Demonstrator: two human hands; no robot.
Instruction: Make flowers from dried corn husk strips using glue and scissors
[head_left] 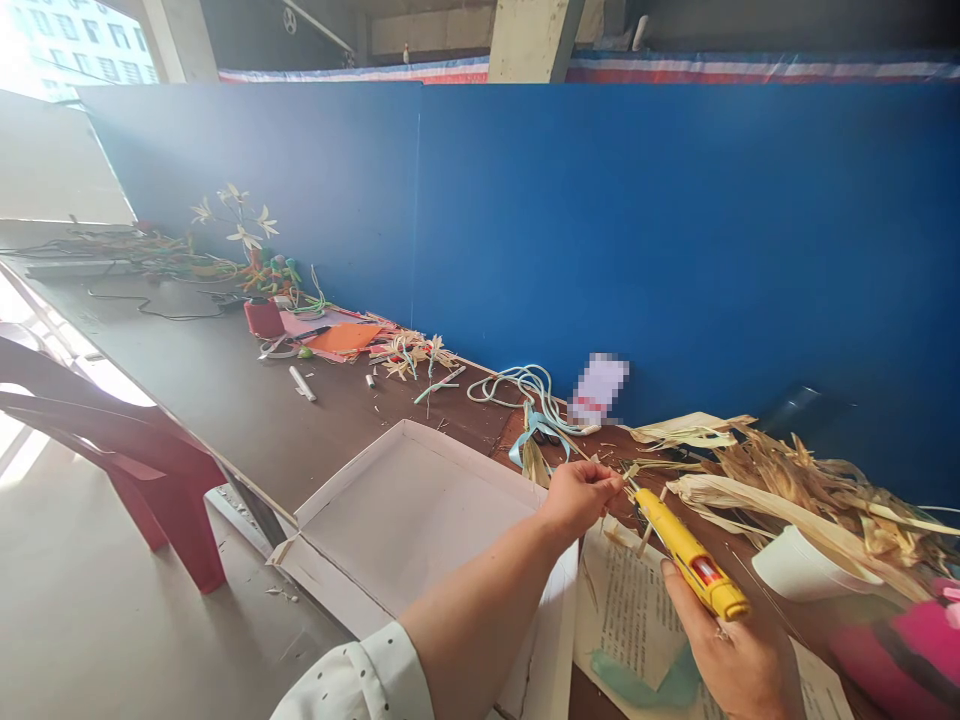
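Observation:
My right hand [731, 640] grips a yellow hot glue gun [686, 550], its nozzle pointing up and left. Close to that nozzle, my left hand [581, 495] is closed in a pinch. What sits between its fingertips is too small to make out; a pale scrap of corn husk [632, 470] shows right beside them. Under both hands lie printed sheets of paper [634, 610] with a greenish patch. Dried corn husks [817, 490] are heaped to the right, next to a white cup [810, 565] tipped on its side.
An open white box lid [420, 510] lies left of my left forearm. Behind it are a pale blue cord [517, 380], husk flowers [412, 352] and orange paper [345, 338]. A blue partition [600, 220] borders the table. A red plastic chair [165, 480] stands at left.

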